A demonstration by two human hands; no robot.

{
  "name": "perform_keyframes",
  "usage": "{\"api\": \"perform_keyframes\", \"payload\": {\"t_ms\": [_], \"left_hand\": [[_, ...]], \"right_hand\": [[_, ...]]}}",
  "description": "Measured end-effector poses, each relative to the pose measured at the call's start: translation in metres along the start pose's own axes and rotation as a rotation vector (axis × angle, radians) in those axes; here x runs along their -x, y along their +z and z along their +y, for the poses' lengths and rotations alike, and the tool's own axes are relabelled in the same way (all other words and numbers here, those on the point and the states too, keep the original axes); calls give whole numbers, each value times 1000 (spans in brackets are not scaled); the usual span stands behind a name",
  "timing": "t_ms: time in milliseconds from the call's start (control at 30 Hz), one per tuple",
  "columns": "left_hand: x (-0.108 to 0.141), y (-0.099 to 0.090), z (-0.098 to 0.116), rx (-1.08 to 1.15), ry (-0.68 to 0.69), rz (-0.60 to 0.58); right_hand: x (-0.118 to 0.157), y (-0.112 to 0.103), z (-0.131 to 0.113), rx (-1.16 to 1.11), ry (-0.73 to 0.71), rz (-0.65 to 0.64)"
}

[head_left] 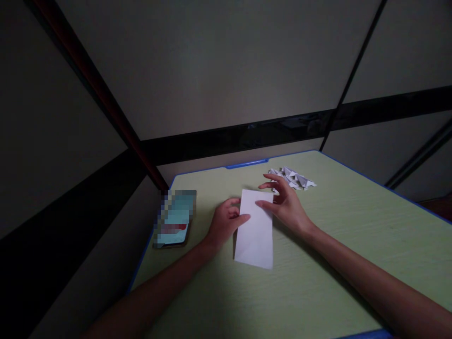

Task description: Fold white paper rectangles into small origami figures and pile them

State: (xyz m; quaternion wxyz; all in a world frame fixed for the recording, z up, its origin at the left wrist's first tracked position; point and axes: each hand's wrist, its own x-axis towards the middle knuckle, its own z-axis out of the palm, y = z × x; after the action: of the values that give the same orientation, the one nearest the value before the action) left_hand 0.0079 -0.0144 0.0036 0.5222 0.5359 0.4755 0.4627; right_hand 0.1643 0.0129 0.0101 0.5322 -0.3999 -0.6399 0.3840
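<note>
A white rectangular sheet of paper [254, 240] is held at a slight tilt over the green table, its long side running away from me. My left hand [226, 220] grips its left edge, thumb on top and fingers curled behind. On the opposite side, my right hand [284, 202] pinches the upper right edge, the thumb lying on the face. The right index and middle fingers stretch out above the paper's far edge. Fingertips behind the sheet are hidden.
Several small folded white paper pieces [291, 179] lie in a cluster beyond my right hand. A phone [176, 221] with a partly blurred screen rests at the left of the green table [346, 226]. A blue strip [247, 164] marks the far edge, before dark cabinet panels [226, 70].
</note>
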Motion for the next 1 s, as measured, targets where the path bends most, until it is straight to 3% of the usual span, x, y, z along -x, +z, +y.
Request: {"api": "perform_keyframes", "payload": {"t_ms": [67, 167, 300, 500, 600, 767, 900, 1000], "left_hand": [[-2, -2, 1, 88, 13, 17], [-6, -5, -2, 190, 51, 140], [-11, -9, -7, 280, 46, 248], [-12, -11, -9, 311, 70, 280], [-10, -8, -6, 243, 105, 230], [-4, -1, 1, 65, 143, 170], [-2, 5, 3, 80, 69, 76], [-1, 6, 2, 99, 33, -8]], "right_hand": [[-1, -2, -3, -60, -27, -4], [-3, -8, -2, -63, -77, -50], [-2, -12, 1, 6, -107, -188], [4, -3, -2, -117, -124, -362], [4, 1, -6, -222, -90, -314], [3, 3, -6, -351, 94, -132], [3, 5, -3, -356, 267, 18], [3, 7, -5, -313, 302, 62]]}}
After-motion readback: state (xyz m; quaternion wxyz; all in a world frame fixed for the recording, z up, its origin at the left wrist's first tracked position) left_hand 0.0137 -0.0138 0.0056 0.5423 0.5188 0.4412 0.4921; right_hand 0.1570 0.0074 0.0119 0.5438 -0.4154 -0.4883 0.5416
